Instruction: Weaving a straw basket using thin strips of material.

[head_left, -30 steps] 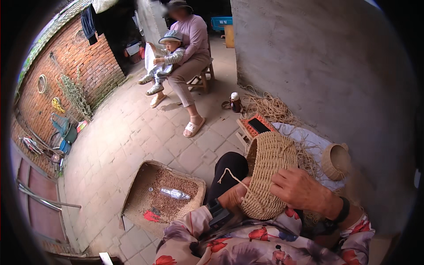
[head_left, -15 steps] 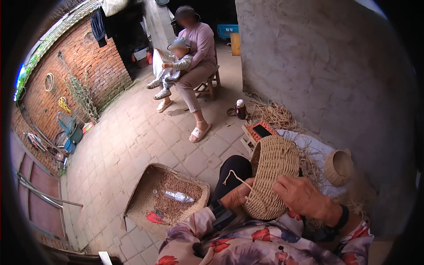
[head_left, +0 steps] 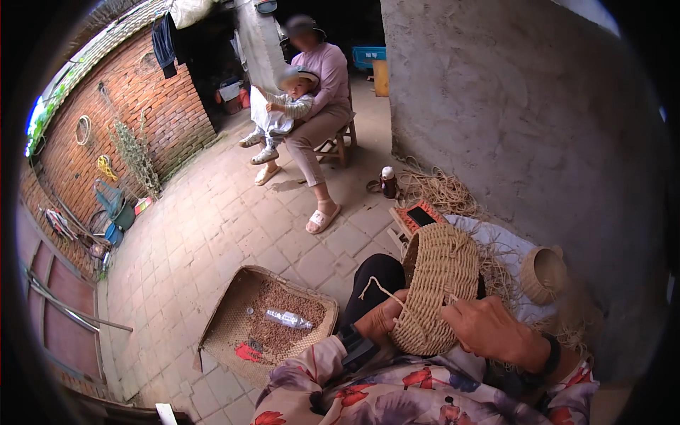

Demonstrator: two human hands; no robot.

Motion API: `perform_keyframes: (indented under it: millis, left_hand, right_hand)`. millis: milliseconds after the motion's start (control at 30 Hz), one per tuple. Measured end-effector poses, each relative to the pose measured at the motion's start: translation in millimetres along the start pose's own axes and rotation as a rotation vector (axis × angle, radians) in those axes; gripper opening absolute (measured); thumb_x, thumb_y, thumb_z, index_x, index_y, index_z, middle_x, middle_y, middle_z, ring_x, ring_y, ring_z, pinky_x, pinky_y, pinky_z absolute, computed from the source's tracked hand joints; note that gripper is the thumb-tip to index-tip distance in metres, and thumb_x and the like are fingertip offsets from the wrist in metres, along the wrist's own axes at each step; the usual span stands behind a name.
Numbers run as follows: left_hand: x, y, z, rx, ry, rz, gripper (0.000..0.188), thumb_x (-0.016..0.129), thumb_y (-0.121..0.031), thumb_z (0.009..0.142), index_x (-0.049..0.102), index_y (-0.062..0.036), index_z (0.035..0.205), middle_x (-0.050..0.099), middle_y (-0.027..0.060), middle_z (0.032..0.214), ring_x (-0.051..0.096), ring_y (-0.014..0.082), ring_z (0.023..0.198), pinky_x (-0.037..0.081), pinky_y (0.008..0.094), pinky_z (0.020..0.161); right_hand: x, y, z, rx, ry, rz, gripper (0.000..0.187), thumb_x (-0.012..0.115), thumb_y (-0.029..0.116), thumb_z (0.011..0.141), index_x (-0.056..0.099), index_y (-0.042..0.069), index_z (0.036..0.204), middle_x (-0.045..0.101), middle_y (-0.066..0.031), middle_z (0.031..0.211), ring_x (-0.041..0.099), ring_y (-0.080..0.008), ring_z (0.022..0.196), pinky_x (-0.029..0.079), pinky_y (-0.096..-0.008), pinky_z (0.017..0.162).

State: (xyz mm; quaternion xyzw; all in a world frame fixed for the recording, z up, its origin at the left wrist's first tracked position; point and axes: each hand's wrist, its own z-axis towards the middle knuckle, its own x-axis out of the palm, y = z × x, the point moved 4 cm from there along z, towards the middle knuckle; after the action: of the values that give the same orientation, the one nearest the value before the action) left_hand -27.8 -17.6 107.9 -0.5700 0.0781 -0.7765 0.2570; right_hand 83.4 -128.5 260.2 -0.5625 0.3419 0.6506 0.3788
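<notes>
A round woven straw basket (head_left: 440, 283) lies tipped on its side over my lap, its opening toward the left. My left hand (head_left: 381, 319) is closed on the basket's near left edge, thumb on the outside. A loose straw cord (head_left: 375, 283) curls up from the weave by that thumb. My right hand (head_left: 489, 327) is closed at the basket's right wall, fingertips pinched against the weave. A short pale end of straw shows just above those fingertips; the rest of it is hidden by the fingers.
At left stands a woven scoop tray (head_left: 212, 333) with brown grains and a plastic bottle (head_left: 289, 319). Right are a small basket (head_left: 542, 276) on white cloth and loose straw (head_left: 439, 191). A phone (head_left: 423, 214) lies on an orange stool. Ahead, a seated person (head_left: 327, 78) holds a child (head_left: 283, 117).
My right hand has shifted slightly downward along the basket wall, baring a pale straw end. The whole view has tilted a little; my left hand keeps its hold.
</notes>
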Motion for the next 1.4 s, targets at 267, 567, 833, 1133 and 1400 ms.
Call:
perform_keyframes:
  millis: [267,567,833,1133,1400]
  left_hand:
    - [-26,7,-5,-0.22,-0.495,-0.122,0.036,0.051,-0.016,0.099,0.064,0.0068,0.123,0.073,0.0179,0.11,0.074,0.0256,0.095,0.061,0.04,0.089]
    - [-54,10,-5,-0.227,-0.469,-0.214,0.038,0.047,-0.016,0.101,0.059,0.0068,0.13,0.069,0.0218,0.12,0.071,0.0298,0.106,0.059,0.0451,0.094]
    - [-46,9,-5,-0.204,-0.544,-0.092,0.043,0.05,-0.023,0.098,0.061,0.0083,0.126,0.071,0.0216,0.114,0.072,0.0294,0.101,0.059,0.0461,0.092]
    - [-52,11,18,-0.121,-0.477,-0.206,0.041,0.047,-0.022,0.098,0.064,0.0063,0.121,0.072,0.0205,0.111,0.073,0.03,0.095,0.06,0.0454,0.09]
    - [-50,14,12,-0.227,-0.513,-0.257,0.034,0.053,-0.021,0.1,0.066,0.0048,0.118,0.074,0.0177,0.105,0.074,0.0259,0.087,0.063,0.0428,0.08]
  right_hand:
    - [-103,19,-77,0.194,-0.02,-0.046,0.007,0.064,0.013,0.08,0.059,0.009,0.078,0.06,-0.0036,0.068,0.06,-0.023,0.052,0.045,-0.0358,0.047]
    - [-108,-38,-65,0.229,-0.551,0.026,0.03,0.075,0.027,0.081,0.066,0.002,0.095,0.064,-0.0153,0.098,0.06,-0.0342,0.091,0.044,-0.0434,0.082]
    - [43,-22,-19,0.365,-0.29,0.42,0.03,0.076,0.019,0.085,0.057,0.005,0.103,0.061,-0.0146,0.09,0.064,-0.0356,0.076,0.051,-0.0441,0.067]
    - [29,-21,-25,0.271,-0.542,0.174,0.014,0.075,0.0,0.08,0.062,0.004,0.087,0.057,-0.0113,0.081,0.062,-0.0307,0.068,0.05,-0.0405,0.058]
    - [37,-15,-22,0.306,-0.521,0.238,0.014,0.066,-0.001,0.083,0.054,0.004,0.087,0.055,-0.0129,0.078,0.063,-0.0322,0.066,0.049,-0.0417,0.056]
